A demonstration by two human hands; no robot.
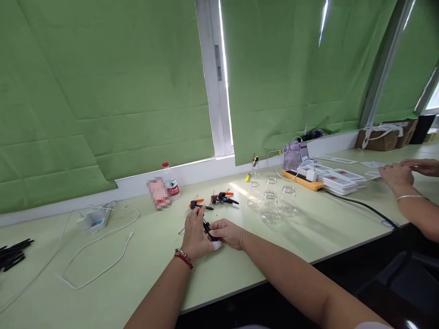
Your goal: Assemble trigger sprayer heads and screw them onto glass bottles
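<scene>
- The left hand [196, 235] curls around a slim black piece [210, 231], its fingers part-bent and set apart from the thumb, which wears a white covering [217, 245]; the fingers hide some of the grip.
- The right hand [228, 232] pinches the lower end of that black piece between thumb and bent fingers, closed down on it.
- The black piece slants between the two hands, just above the pale green table [240, 269], near its front edge.
- A red-and-metal bracelet [184, 258] circles the left wrist.
- Just beyond the hands lie orange-and-black clamps [222, 197] with thin metal rods.
- To their right stand four clear glass jars [288, 203], grouped closely.
- Behind and left of the clamps stands a red-capped water bottle [173, 187].
- Further right, an orange power strip [302, 181] lies beside stacked white cards [338, 183].
- A co-worker's hands [398, 177] rest over the table at far right.
- At left, a white cable [103, 274] loops across the tabletop near thin black sticks [13, 253].
</scene>
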